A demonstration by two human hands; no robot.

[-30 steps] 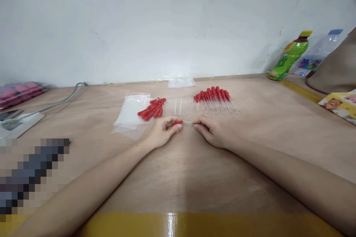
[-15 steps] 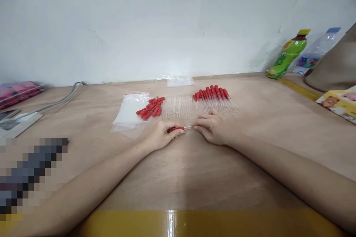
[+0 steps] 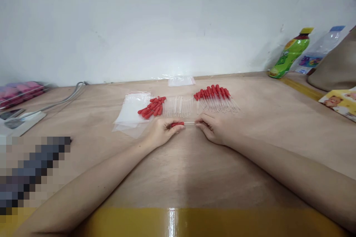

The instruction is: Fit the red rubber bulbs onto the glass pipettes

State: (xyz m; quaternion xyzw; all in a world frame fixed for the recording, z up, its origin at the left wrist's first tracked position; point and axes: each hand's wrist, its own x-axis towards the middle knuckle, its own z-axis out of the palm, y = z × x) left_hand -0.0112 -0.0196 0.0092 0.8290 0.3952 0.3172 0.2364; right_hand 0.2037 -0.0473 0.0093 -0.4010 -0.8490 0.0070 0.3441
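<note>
My left hand (image 3: 162, 132) is closed around a red rubber dropper bulb (image 3: 178, 123). My right hand (image 3: 213, 127) pinches the far end of a thin clear dropper tube (image 3: 190, 123), whose near end meets the bulb's mouth. Bulb and tube lie in one line, level, between the two hands. Just beyond them is a row of loose clear tubes (image 3: 178, 106). Loose red bulbs (image 3: 152, 108) lie in a heap to its left. On the right, several droppers with red bulbs fitted (image 3: 214, 94) lie side by side.
Clear plastic bags (image 3: 129, 109) lie left of the bulbs, and another bag (image 3: 181, 80) is by the wall. A green bottle (image 3: 290, 53) and a clear bottle (image 3: 322, 50) stand back right, near a yellow printed packet (image 3: 338, 103). A grey cable (image 3: 69, 96) runs at left.
Both hands have shifted slightly away from me with the bulb and tube. My right hand has slid outward, its fingers folded in more, and more of the tube shows. The view has tilted slightly.
</note>
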